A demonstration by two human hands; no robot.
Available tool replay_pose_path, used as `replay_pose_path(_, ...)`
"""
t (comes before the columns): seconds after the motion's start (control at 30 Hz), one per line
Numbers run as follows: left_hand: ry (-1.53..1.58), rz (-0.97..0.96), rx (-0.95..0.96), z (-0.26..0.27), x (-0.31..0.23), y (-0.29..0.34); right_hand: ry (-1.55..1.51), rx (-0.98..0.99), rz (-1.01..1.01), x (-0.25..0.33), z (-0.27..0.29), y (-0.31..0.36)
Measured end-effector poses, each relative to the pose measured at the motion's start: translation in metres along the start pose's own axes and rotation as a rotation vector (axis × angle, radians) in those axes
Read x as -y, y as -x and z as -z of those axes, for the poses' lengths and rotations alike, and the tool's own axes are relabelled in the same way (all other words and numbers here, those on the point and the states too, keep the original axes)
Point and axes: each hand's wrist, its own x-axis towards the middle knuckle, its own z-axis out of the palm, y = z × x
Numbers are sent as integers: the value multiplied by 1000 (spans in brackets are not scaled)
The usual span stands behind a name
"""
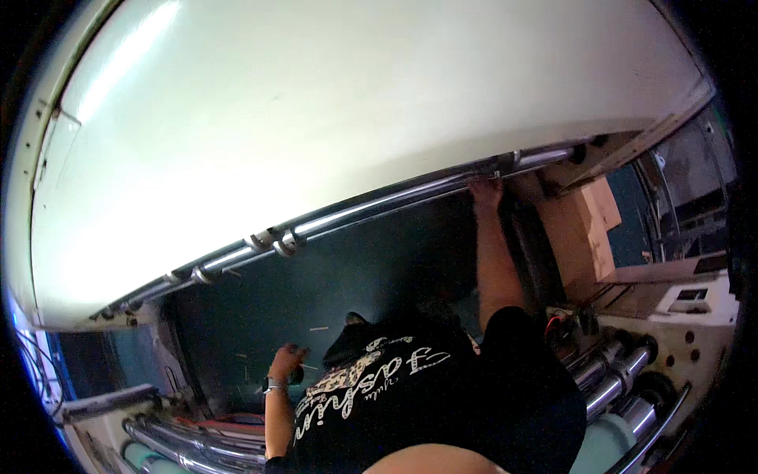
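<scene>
My right arm stretches forward to a long shiny metal shaft (387, 201) that runs under the edge of a big white machine panel (379, 87). At the shaft's right part, my right hand (485, 191) touches it or reaches just beneath it; its fingers are lost in shadow. Metal collars (285, 243) sit on the shaft further left. My left hand (286, 362) is low, beside my dark shirt, with a band on the wrist. Its fingers are curled near a small dark roundish thing (297, 376), too dim to name.
Shiny rollers (612, 387) lie close on my right, and more rollers (185, 450) on my lower left. A cardboard box (572, 229) stands beyond my right arm. Thin pale scraps (318, 329) lie on the dark green floor (260, 316).
</scene>
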Motion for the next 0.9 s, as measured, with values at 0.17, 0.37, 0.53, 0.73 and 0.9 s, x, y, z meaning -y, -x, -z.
replay_pose_path(0.17, 126, 192, -11, 15, -23, 21, 894, -605, 70, 6, -65, -6)
replay_pose_path(0.37, 278, 77, -42, 44, -40, -7, 1077, -445, 73, 37, -42, 7)
replay_pose_path(0.53, 126, -98, 1, 91, -113, -23, 1013, -398, -53, 24, -91, 17)
replay_pose_path(0.73, 37, -264, -20, 113, -168, -34, 1509, -351, -203, -71, -198, 15)
replay_pose_path(0.9, -110, -532, -66, 110, -172, -55, 1740, -218, -142, -112, -171, 30)
